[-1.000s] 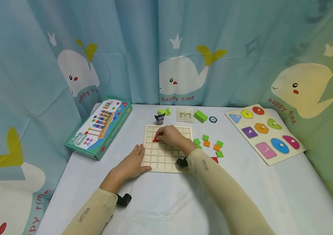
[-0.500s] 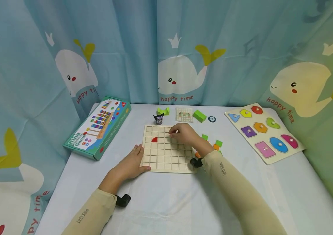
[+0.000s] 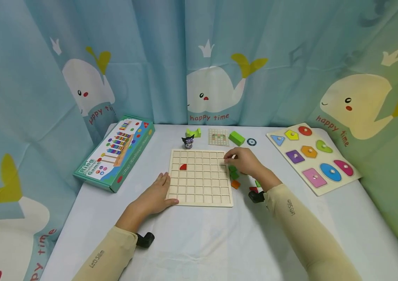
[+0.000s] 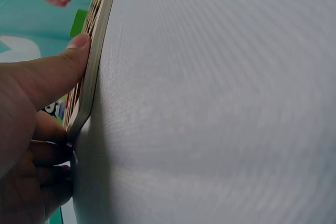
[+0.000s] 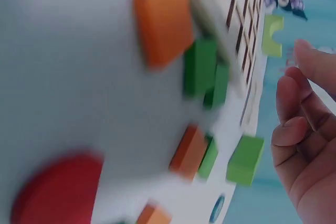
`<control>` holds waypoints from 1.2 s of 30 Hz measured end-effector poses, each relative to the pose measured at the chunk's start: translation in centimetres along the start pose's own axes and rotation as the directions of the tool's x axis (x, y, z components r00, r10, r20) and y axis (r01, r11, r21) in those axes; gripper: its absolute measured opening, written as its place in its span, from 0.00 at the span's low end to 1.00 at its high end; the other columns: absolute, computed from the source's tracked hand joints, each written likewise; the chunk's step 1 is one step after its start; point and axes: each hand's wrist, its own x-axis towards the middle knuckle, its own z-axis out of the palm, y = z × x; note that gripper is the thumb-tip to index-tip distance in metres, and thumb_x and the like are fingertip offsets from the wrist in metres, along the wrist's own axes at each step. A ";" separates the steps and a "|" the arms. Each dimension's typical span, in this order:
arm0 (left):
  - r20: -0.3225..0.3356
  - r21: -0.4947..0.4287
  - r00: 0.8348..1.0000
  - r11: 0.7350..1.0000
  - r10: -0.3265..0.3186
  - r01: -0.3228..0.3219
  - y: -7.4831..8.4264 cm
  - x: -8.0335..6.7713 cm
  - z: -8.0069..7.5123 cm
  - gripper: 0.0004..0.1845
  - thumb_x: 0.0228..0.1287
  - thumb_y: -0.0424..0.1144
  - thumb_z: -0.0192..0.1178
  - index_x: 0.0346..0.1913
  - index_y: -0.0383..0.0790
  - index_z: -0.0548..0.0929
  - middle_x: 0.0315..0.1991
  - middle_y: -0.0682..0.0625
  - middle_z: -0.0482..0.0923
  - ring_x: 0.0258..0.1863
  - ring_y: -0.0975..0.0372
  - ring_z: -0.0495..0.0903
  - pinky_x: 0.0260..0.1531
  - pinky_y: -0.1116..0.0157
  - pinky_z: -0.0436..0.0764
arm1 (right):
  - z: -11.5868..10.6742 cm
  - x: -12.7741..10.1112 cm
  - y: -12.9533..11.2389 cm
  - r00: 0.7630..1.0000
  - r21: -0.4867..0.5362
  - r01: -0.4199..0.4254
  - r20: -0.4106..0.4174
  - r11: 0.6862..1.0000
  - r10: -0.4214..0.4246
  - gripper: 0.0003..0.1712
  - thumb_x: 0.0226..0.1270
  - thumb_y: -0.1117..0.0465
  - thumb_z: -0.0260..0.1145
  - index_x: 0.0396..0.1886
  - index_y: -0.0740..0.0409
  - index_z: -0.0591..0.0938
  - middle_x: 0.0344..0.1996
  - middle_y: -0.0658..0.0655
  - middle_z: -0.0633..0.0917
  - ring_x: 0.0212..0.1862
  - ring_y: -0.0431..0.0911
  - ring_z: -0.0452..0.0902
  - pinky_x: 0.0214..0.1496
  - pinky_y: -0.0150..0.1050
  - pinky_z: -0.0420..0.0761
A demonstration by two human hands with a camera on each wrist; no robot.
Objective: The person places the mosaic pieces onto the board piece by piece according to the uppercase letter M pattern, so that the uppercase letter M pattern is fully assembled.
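A person sits at a table covered in a pale cloth (image 3: 199,242), both sleeved arms reaching forward. In front of them lies a square wooden grid board (image 3: 200,177), flat on the cloth. One red quarter-circle piece (image 3: 183,167) sits in a cell near the board's upper left; the other cells look bare.

The left hand (image 3: 153,197) rests flat on the cloth against the board's near left corner, fingers straight and relaxed, holding nothing. In the left wrist view the thumb (image 4: 52,74) presses along the board's thin edge.

The right hand (image 3: 242,160) hovers just off the board's upper right corner, above a scatter of small green and orange tiles (image 3: 234,177) lying beside the board's right edge. Its fingers are loosely curled (the right wrist view shows them bent with nothing between them, though that picture is blurred), so it appears to hold nothing. That same view shows an orange tile (image 5: 163,22), green tiles (image 5: 205,72) and a red rounded piece (image 5: 58,192) on the cloth.

At the far edge stand a small dark cat figure (image 3: 187,141), a green arch block (image 3: 193,133), a pattern card (image 3: 218,137), a green block (image 3: 237,138) and a dark ring (image 3: 251,141). A boxed ring game (image 3: 114,152) lies at left, a shape peg puzzle (image 3: 313,158) at right. Whale-print curtains (image 3: 216,58) hang behind.
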 end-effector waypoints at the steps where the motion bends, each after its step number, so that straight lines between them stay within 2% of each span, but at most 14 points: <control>1: 0.001 -0.001 1.000 1.000 0.000 0.000 0.0 0.0 0.0 0.53 0.68 0.58 0.63 0.76 0.22 0.51 0.79 0.31 0.43 0.79 0.44 0.42 0.75 0.51 0.53 | -0.3 -0.2 0.4 1.000 -0.004 -0.007 -0.004 1.000 0.007 0.10 0.72 0.59 0.67 0.46 0.58 0.88 0.40 0.54 0.85 0.31 0.48 0.75 0.32 0.42 0.77; 8: 0.006 -0.006 1.000 1.000 -0.002 0.002 0.1 -0.1 -0.1 0.52 0.68 0.58 0.62 0.76 0.22 0.50 0.79 0.32 0.43 0.79 0.44 0.42 0.75 0.51 0.52 | -1.9 -1.5 2.8 0.997 -0.062 -0.068 -0.035 0.996 0.066 0.10 0.71 0.59 0.69 0.45 0.59 0.88 0.41 0.55 0.85 0.35 0.49 0.75 0.34 0.41 0.78; 15: 0.006 -0.006 1.000 1.000 -0.008 0.008 0.2 -0.2 -0.1 0.52 0.69 0.58 0.62 0.76 0.22 0.50 0.79 0.32 0.42 0.79 0.44 0.41 0.75 0.51 0.52 | -3.0 -3.0 4.9 0.988 -0.067 -0.151 -0.038 0.986 0.148 0.09 0.70 0.59 0.69 0.44 0.58 0.88 0.40 0.56 0.84 0.36 0.51 0.74 0.35 0.40 0.78; 21: 0.000 -0.017 1.000 1.000 0.001 -0.001 0.2 -0.2 -0.1 0.52 0.68 0.57 0.63 0.76 0.22 0.50 0.79 0.32 0.43 0.79 0.44 0.41 0.75 0.50 0.52 | -3.5 -4.2 6.9 0.984 -0.088 -0.174 -0.042 0.981 0.171 0.10 0.71 0.58 0.68 0.44 0.59 0.88 0.41 0.57 0.84 0.38 0.51 0.74 0.38 0.40 0.77; 26: -0.002 -0.019 1.000 1.000 0.004 -0.004 0.3 -0.4 -0.3 0.52 0.68 0.57 0.63 0.76 0.22 0.50 0.79 0.32 0.43 0.79 0.44 0.41 0.75 0.50 0.52 | -3.8 -5.0 8.2 0.980 -0.079 -0.196 -0.042 0.977 0.193 0.11 0.71 0.57 0.68 0.45 0.60 0.88 0.42 0.58 0.84 0.41 0.53 0.74 0.45 0.44 0.76; 36: -0.007 -0.016 1.000 1.000 0.009 -0.009 0.1 -0.3 0.0 0.52 0.68 0.57 0.63 0.76 0.22 0.50 0.78 0.31 0.44 0.79 0.43 0.42 0.75 0.50 0.53 | -3.9 -6.1 9.3 0.971 -0.076 -0.238 -0.047 0.968 0.235 0.14 0.70 0.57 0.69 0.49 0.62 0.86 0.45 0.61 0.83 0.43 0.54 0.74 0.46 0.46 0.75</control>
